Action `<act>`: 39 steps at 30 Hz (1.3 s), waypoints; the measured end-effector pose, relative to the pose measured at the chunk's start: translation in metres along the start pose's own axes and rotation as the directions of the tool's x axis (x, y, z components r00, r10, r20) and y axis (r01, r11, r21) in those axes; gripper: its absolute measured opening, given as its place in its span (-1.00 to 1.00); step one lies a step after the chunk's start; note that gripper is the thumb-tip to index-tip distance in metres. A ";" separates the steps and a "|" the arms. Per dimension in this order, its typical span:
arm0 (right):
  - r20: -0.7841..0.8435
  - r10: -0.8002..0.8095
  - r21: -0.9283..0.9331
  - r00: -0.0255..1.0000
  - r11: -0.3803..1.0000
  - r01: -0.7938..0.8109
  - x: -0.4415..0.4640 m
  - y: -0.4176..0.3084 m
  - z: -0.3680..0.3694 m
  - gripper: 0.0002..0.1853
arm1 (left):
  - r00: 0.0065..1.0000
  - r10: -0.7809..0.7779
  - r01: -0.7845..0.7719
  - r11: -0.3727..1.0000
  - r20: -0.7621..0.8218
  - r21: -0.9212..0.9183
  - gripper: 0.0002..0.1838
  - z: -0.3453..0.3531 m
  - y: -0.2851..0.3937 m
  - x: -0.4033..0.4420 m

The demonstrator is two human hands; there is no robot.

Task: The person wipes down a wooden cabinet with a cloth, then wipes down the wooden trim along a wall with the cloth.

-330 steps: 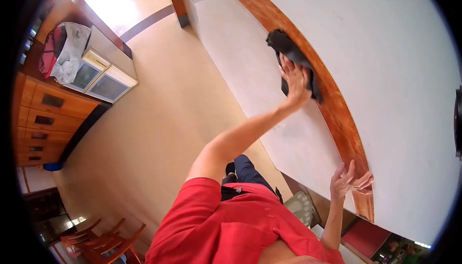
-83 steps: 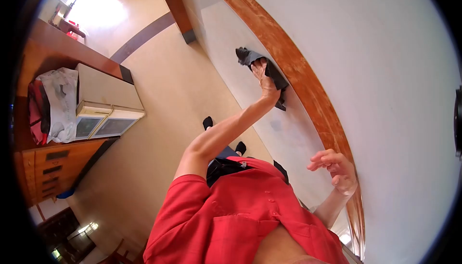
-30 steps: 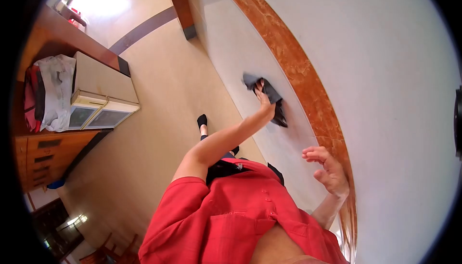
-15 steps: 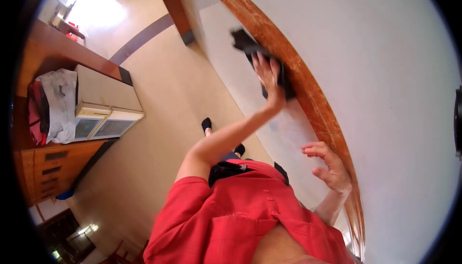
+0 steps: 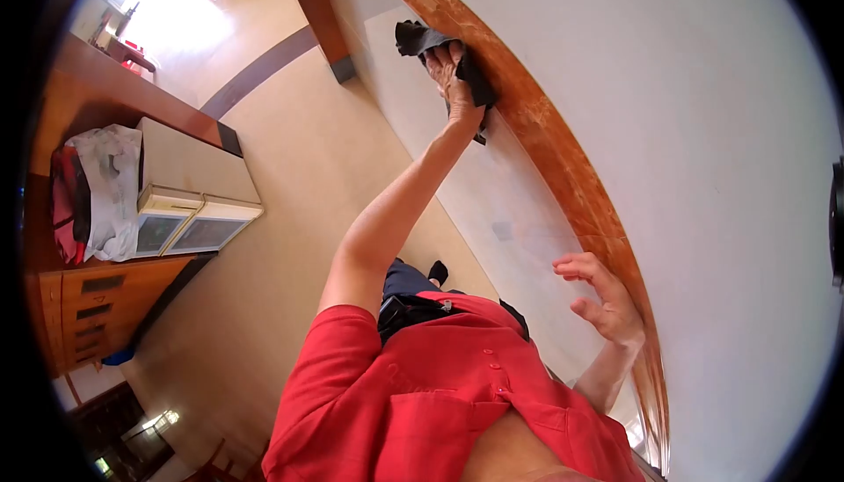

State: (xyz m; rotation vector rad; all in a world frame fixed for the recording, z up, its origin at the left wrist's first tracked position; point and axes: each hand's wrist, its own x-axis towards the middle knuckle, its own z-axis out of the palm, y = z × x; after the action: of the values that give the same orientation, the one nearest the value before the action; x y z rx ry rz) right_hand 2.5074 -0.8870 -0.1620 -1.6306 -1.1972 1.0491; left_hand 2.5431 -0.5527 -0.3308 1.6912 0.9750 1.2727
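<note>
My left hand lies over a crumpled black cloth, its fingers bent onto the fabric. The cloth is pressed against the brown marble-look trim and the pale panel beside it, and one loose end sticks out past the fingertips. Close to the lower stretch of the same trim, my right hand hangs with thumb and fingers apart and slightly curled, nothing in it. Whether the right hand touches the trim I cannot tell.
A broad white surface spreads to the right of the trim. Over the beige floor, on the left, stands a wooden cabinet with a white glass-fronted unit and a plastic bag. A wooden post rises ahead.
My left hand has slid the black cloth farther up and left along the trim, the arm stretching out. My right hand has hardly moved. One of my feet is now hidden behind the arm.
</note>
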 end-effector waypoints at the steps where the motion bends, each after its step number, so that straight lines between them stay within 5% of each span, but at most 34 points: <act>1: 0.003 -0.001 -0.010 1.000 1.000 0.001 0.001 0.000 0.000 -0.52 | 0.998 0.057 -0.059 0.996 0.027 0.064 -0.48 -0.010 0.015 -0.008; 2: 0.006 -0.003 -0.019 1.000 1.000 0.003 0.001 0.001 -0.001 -0.51 | 0.992 0.113 -0.119 0.984 0.057 0.129 -0.48 -0.017 0.026 -0.017; 5: -0.002 -0.008 -0.011 1.000 1.000 0.008 0.002 0.002 -0.001 -0.52 | 0.972 -0.233 0.226 0.962 -0.030 -0.151 -0.44 0.016 0.024 -0.090; 6: -0.001 -0.011 -0.011 1.000 1.000 0.011 0.002 0.002 0.000 -0.52 | 0.999 0.044 -0.044 0.998 0.005 -0.036 -0.39 0.011 0.025 -0.120; 7: 0.000 -0.015 -0.011 1.000 1.000 0.015 0.002 0.002 0.000 -0.53 | 0.975 0.159 -0.151 0.987 0.154 -0.063 -0.34 -0.016 0.053 -0.133; 8: 0.002 -0.018 -0.011 1.000 1.000 0.018 0.003 0.002 -0.001 -0.53 | 0.953 0.200 -0.184 0.979 0.229 -0.091 -0.34 -0.027 0.065 -0.138; 10: 0.011 -0.017 -0.030 1.000 0.999 0.017 0.002 0.003 -0.002 -0.54 | 0.899 0.301 -0.358 0.923 0.317 0.138 -0.34 -0.016 0.038 -0.138; 12: 0.019 -0.009 -0.049 1.000 0.999 0.010 0.001 0.003 -0.003 -0.54 | 0.994 0.070 -0.064 0.995 0.080 -0.080 -0.40 -0.003 0.038 -0.110; 13: 0.016 -0.012 -0.040 1.000 0.999 0.012 0.002 0.004 -0.003 -0.54 | 0.998 -0.026 0.024 0.999 -0.057 -0.034 -0.47 0.024 0.007 -0.089; 16: 0.002 -0.021 -0.032 1.000 0.999 0.022 0.002 0.004 -0.001 -0.54 | 0.977 -0.213 0.187 0.868 -0.004 -0.460 -0.45 -0.006 0.017 -0.035; 18: 0.002 -0.038 -0.036 0.999 0.999 0.038 0.003 0.004 -0.002 -0.54 | 0.963 -0.150 0.120 0.983 0.223 0.140 -0.45 -0.022 0.026 -0.025; 21: -0.010 -0.034 -0.032 0.999 0.999 0.033 0.003 0.002 0.000 -0.54 | 0.934 -0.351 0.357 0.926 0.067 -0.124 -0.43 0.029 -0.022 -0.104; 23: -0.001 -0.052 -0.071 0.999 0.996 0.052 0.004 0.003 -0.002 -0.54 | 0.912 -0.389 0.393 0.920 0.131 0.001 -0.40 0.062 -0.067 -0.172; 24: 0.003 -0.054 -0.070 0.999 0.996 0.054 0.005 0.002 -0.002 -0.54 | 0.984 -0.068 0.061 0.997 0.163 0.052 -0.37 0.024 -0.022 -0.178; 25: 0.008 -0.047 -0.077 0.999 0.996 0.048 0.004 0.002 -0.002 -0.54 | 0.949 0.260 -0.279 0.956 0.177 0.091 -0.32 -0.018 0.031 -0.181; 28: 0.013 -0.040 -0.099 0.999 0.994 0.041 0.004 0.001 -0.002 -0.54 | 0.949 0.254 -0.264 0.964 0.186 0.033 -0.18 -0.017 0.020 -0.168; 30: 0.006 -0.044 -0.113 0.999 0.993 0.045 0.003 0.001 -0.002 -0.54 | 0.996 0.027 -0.018 0.994 0.089 -0.106 -0.26 0.005 -0.025 -0.131; 31: 0.003 -0.042 -0.111 0.999 0.993 0.042 0.002 -0.001 -0.002 -0.54 | 0.977 -0.203 0.214 0.912 0.067 -0.349 -0.30 0.015 -0.049 -0.109; 33: -0.002 -0.042 -0.113 0.999 0.993 0.041 0.001 -0.002 -0.001 -0.54 | 0.812 -0.573 0.421 0.443 0.112 -0.791 -0.35 0.019 -0.069 -0.065; 36: -0.008 -0.040 -0.147 0.999 0.988 0.039 0.001 0.000 -0.002 -0.55 | 0.797 -0.575 0.440 0.346 0.183 -0.829 -0.39 0.017 -0.046 -0.078; 37: -0.002 -0.036 -0.142 0.999 0.989 0.035 0.002 0.000 -0.002 -0.55 | 0.795 -0.597 0.387 0.362 0.108 -0.848 -0.41 0.009 0.002 -0.094; 39: 0.004 -0.034 -0.134 0.999 0.990 0.034 0.002 0.000 -0.001 -0.55 | 0.887 -0.462 0.375 0.747 -0.023 -0.548 -0.50 0.013 0.014 -0.130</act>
State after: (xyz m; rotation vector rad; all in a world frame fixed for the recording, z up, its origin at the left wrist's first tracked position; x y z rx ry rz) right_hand 2.5091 -0.8848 -0.1623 -1.7056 -1.3161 0.9669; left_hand 2.5308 -0.6782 -0.3680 0.8839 0.9167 1.2282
